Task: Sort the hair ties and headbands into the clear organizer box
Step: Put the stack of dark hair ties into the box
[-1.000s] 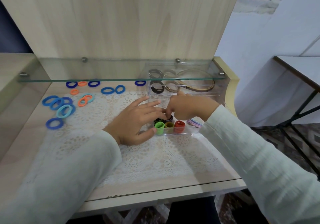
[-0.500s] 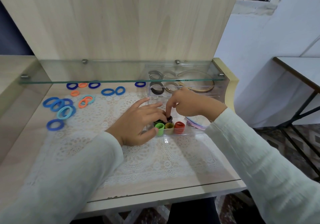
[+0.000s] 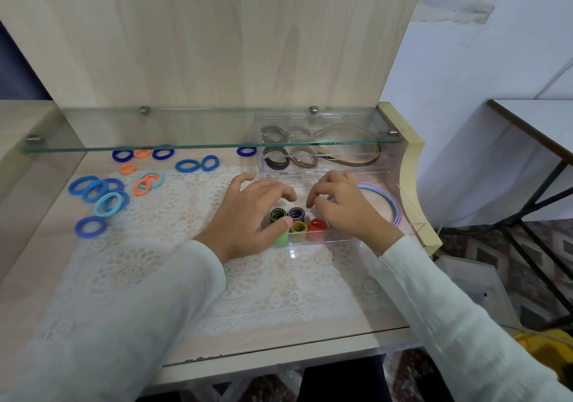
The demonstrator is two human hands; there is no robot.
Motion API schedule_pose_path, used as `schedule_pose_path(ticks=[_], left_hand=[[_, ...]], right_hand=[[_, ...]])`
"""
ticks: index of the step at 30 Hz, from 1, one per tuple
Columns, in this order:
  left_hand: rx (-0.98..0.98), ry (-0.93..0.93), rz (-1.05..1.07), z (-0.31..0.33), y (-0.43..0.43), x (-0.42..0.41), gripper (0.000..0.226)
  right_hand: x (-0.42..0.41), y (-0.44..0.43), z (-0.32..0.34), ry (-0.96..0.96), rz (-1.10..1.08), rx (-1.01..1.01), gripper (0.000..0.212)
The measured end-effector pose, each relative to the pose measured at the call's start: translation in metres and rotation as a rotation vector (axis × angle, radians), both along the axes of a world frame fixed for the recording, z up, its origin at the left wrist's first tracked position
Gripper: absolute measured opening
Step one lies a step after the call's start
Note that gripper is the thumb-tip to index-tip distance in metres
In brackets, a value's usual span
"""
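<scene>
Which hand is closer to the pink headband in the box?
The right hand is closer, right beside the pink headband. The left hand is farther away, across the clear box by the green hair ties.

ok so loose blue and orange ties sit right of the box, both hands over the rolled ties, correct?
No. Head view shows the loose ties left of the box, not right. The left hand and right hand are both over the rolled ties.
</scene>
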State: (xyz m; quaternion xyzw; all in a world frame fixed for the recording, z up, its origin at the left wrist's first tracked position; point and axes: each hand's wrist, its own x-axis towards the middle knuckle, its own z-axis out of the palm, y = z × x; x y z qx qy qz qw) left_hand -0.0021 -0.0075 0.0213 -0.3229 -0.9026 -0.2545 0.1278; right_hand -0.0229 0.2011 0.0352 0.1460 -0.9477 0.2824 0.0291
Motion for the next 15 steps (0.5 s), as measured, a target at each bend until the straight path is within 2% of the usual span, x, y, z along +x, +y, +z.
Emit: schedule_pose_path(ticks=[2,6,15], left_hand=[[-0.114,0.023,0.023,0.0,0.003,-0.001,0.048],[-0.271,0.054,0.064,0.0,0.005,-0.004,0.066],[-0.33,0.112,0.059,0.001,0.005,-0.005,0.068]], right_hand=[[0.003,0.0,-0.001,0.007,0.027,-0.003,0.05],[0.008,0.0,-0.001,-0.01,0.014,-0.059,0.053],[0.011,-0.001,0.0,-0.001,0.047,-0.056,0.062]])
